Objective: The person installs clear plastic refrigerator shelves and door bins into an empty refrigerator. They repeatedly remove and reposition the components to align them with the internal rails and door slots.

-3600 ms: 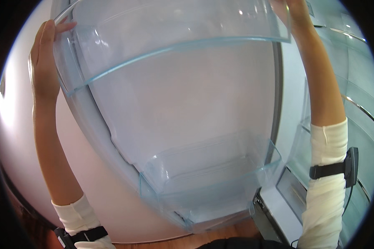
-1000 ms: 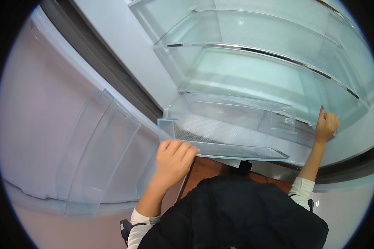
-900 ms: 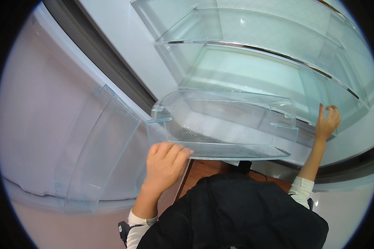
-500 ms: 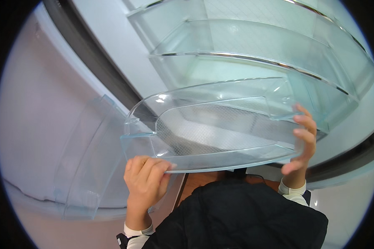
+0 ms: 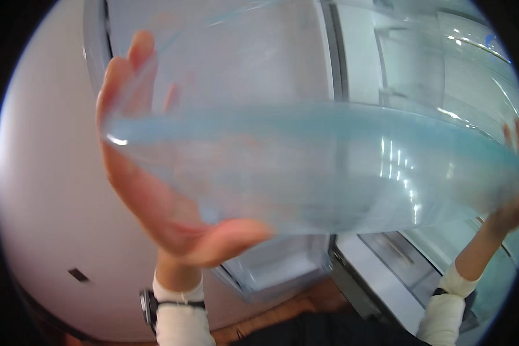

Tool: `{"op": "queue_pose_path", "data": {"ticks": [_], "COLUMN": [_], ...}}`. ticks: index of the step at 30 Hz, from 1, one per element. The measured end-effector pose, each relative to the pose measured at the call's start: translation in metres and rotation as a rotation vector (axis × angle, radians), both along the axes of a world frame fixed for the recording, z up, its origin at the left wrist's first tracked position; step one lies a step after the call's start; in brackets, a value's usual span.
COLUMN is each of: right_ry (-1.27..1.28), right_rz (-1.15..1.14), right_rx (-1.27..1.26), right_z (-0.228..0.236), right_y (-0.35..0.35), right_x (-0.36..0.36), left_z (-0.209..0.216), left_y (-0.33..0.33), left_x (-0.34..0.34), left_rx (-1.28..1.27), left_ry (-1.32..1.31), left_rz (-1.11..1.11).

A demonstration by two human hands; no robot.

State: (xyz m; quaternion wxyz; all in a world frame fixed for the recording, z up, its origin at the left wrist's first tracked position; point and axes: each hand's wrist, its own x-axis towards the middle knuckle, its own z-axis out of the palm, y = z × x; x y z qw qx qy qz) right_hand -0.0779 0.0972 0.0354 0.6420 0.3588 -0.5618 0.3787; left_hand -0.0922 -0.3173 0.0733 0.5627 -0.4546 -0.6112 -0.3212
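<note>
A clear plastic refrigerator bin [image 5: 340,173] with a bluish edge is raised close in front of me and spans most of the view. My left hand [image 5: 150,190] grips its left end, thumb below and fingers wrapped up around the outside. At the far right edge, my right hand [image 5: 504,210] holds the other end. That hand is partly behind the see-through plastic and blurred, with its fingertips pointing up.
An open refrigerator fills the right side, with clear bins [image 5: 476,43] at the upper right. Lower down is a drawer front [image 5: 401,254]. Beneath my left hand is another clear bin [image 5: 288,271]. A wooden floor [image 5: 323,297] shows below.
The bin has come up much closer to the view and tilted so that its side faces me. My left hand has moved up and left, my right hand farther right. The view has turned.
</note>
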Motion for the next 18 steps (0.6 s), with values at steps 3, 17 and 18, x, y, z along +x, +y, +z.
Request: {"op": "queue_pose_path", "data": {"ticks": [3, 17, 18], "right_ry": [0.090, -0.201, -0.218], "right_rz": [0.032, 0.916, 0.911], "right_rx": [0.203, 0.091, 0.131], "right_z": [0.010, 0.086, 0.093], "right_y": [-0.032, -0.192, -0.187], "right_x": [-0.116, -0.298, -0.306], "left_z": [0.013, -0.022, -0.020], "left_y": [-0.045, -0.125, -0.126], "left_x": [-0.048, -0.138, -0.140], "left_rx": [-0.032, 0.258, 0.254], "left_ry": [-0.081, -0.015, -0.073], "left_rz": [0.022, 0.267, 0.246]}}
